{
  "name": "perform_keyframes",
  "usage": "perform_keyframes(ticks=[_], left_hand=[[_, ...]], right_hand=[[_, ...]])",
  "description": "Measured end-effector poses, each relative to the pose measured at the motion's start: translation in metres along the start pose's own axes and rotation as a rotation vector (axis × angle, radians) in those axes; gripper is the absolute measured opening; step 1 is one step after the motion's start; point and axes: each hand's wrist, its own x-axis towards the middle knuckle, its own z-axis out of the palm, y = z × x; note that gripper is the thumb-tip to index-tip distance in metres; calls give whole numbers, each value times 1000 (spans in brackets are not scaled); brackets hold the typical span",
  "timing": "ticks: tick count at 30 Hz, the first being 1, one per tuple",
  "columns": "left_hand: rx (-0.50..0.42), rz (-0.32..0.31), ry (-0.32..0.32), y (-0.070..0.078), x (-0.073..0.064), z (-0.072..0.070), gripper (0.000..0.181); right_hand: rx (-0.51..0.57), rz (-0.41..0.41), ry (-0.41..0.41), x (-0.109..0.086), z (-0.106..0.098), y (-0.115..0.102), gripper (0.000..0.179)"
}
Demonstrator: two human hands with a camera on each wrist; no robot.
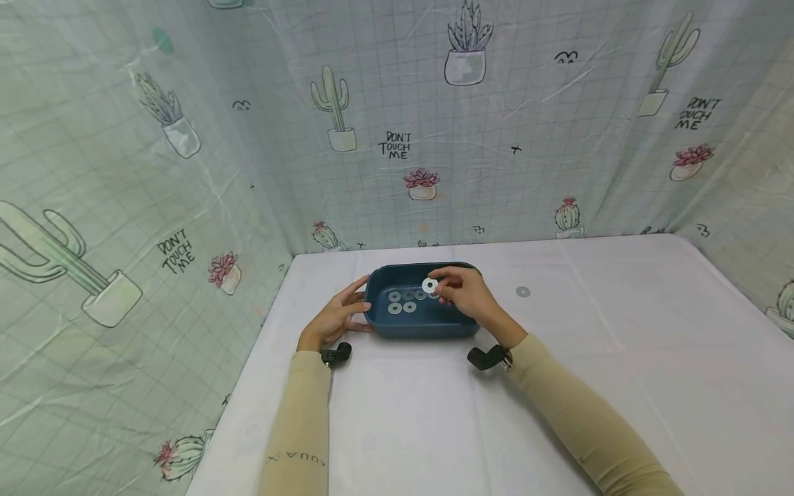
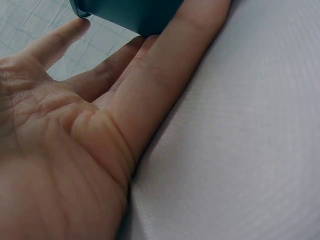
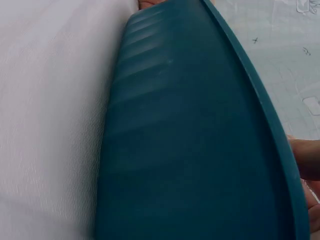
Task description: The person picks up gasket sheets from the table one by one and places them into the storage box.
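Observation:
A dark blue rectangular plastic bin [image 1: 424,331] stands on the table, with several flat metal washers [image 1: 395,308] lying on its floor. My left hand [image 1: 335,317] rests against the bin's left end, its fingers spread and fairly straight. In the left wrist view, fingertips of the left hand [image 2: 65,120] meet the bin's wall [image 2: 135,15]. Over the inside of the bin, my right hand [image 1: 466,293] pinches a washer [image 1: 430,285] between thumb and fingertips. The right wrist view shows mostly the bin's outer wall [image 3: 185,125], with part of the right hand [image 3: 307,160] beyond its rim.
One more washer [image 1: 523,292] lies on the white-covered table [image 1: 409,406] to the right of the bin. A hanging sheet with cactus drawings [image 1: 384,200] closes off the back and both sides. Each wrist carries a small black camera [image 1: 486,357].

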Motion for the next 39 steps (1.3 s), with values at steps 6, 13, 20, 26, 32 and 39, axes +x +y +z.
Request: perform_keyframes(ticks=[6, 13, 20, 26, 32, 39], left_hand=[[2, -1, 10, 1, 0, 1, 74], [0, -1, 1, 1, -1, 2, 74], [5, -1, 1, 0, -1, 1, 73], [-4, -2, -4, 1, -2, 2, 74], [-2, 0, -5, 2, -3, 3, 74], [-2, 4, -8, 2, -2, 2, 74]], right_hand=[[-31, 39, -52, 5, 3, 0, 31], [-15, 140, -65, 9, 5, -1, 30], [-4, 202, -90, 15, 7, -1, 28], [-63, 192, -120, 22, 9, 3, 29], [-145, 194, -112, 28, 12, 9, 29], [-270, 163, -113, 29, 14, 10, 32]])
